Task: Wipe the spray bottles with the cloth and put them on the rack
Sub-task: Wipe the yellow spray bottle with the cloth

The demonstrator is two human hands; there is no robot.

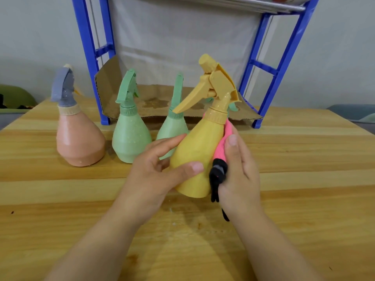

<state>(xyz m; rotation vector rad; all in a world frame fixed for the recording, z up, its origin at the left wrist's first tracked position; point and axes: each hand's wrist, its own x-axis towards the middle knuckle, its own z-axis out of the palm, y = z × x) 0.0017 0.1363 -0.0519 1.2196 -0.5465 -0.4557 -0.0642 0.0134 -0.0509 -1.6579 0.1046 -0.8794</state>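
**Wiping the yellow plastic spray bottle (194,159)**

The bottle is lifted off the wooden tabletop (304,179) and sits between the two hands. Its long axis leans from the base, near the person, up toward the blue plastic rack (269,67) behind. The left hand (154,173) grips the wide lower body. The right hand (241,171) holds the pink and black cloth (221,151) against the bottle's right side. Two green spray bottles (129,136) and a pink spray bottle (79,142) stand at the left.

The yellow bottle (194,159) partly hides one green bottle (172,126) behind it.
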